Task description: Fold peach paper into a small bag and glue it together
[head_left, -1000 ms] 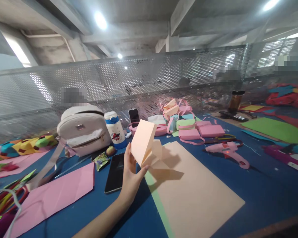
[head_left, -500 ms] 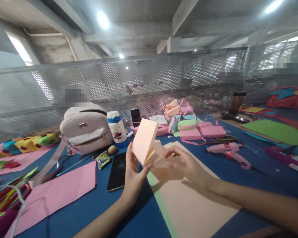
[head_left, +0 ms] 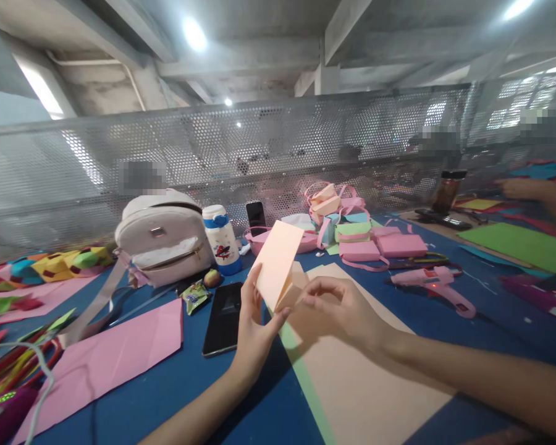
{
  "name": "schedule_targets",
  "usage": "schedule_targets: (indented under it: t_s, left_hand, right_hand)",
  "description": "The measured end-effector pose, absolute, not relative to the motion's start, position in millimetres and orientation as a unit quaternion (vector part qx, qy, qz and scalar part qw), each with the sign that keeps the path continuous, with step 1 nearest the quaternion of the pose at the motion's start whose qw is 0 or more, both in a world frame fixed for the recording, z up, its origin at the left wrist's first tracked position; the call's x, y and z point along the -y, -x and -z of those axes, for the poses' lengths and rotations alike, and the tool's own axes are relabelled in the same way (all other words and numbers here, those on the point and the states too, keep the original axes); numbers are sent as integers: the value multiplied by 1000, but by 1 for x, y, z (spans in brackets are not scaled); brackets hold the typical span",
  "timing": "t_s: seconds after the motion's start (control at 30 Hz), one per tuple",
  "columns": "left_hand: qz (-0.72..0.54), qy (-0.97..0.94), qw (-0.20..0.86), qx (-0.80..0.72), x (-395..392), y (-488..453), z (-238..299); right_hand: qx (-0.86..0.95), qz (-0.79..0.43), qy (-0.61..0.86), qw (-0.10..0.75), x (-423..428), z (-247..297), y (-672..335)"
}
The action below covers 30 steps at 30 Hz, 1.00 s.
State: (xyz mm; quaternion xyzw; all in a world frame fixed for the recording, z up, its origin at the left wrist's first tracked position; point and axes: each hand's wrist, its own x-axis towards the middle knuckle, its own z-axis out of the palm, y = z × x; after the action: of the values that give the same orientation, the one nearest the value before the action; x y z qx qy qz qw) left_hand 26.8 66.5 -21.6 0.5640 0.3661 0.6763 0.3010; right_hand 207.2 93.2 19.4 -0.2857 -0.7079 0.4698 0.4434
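Note:
A small box folded from peach paper (head_left: 280, 256) is held up over the table, its tall flap facing me at a tilt. My left hand (head_left: 256, 321) grips it from the left, with the thumb along its lower edge and the fingers behind. At the box's right side, my right hand (head_left: 340, 306) pinches the edge of the paper between thumb and fingertips. Beneath the hands lies a large peach sheet (head_left: 366, 383), and a green sheet (head_left: 308, 386) shows along its left edge.
On the right lies a pink glue gun (head_left: 438, 284). Finished-looking paper bags (head_left: 359, 247) sit at the back. A black phone (head_left: 222, 318), white backpack (head_left: 162, 241), bottle (head_left: 221, 241) and pink sheet (head_left: 115, 364) are to the left. Another person's arm (head_left: 532, 191) reaches in at far right.
My right hand has closed from loosely spread fingers to a pinch on the box's right edge. The box has shifted slightly right. Another person's arm has appeared at far right.

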Motion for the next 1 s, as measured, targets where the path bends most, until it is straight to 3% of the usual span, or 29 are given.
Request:
schedule_targets:
  t_s: [1.0]
  left_hand:
    - [-650, -589, 281, -390, -66, -23, 24]
  right_hand:
    - [691, -474, 292, 461, -95, -18, -204]
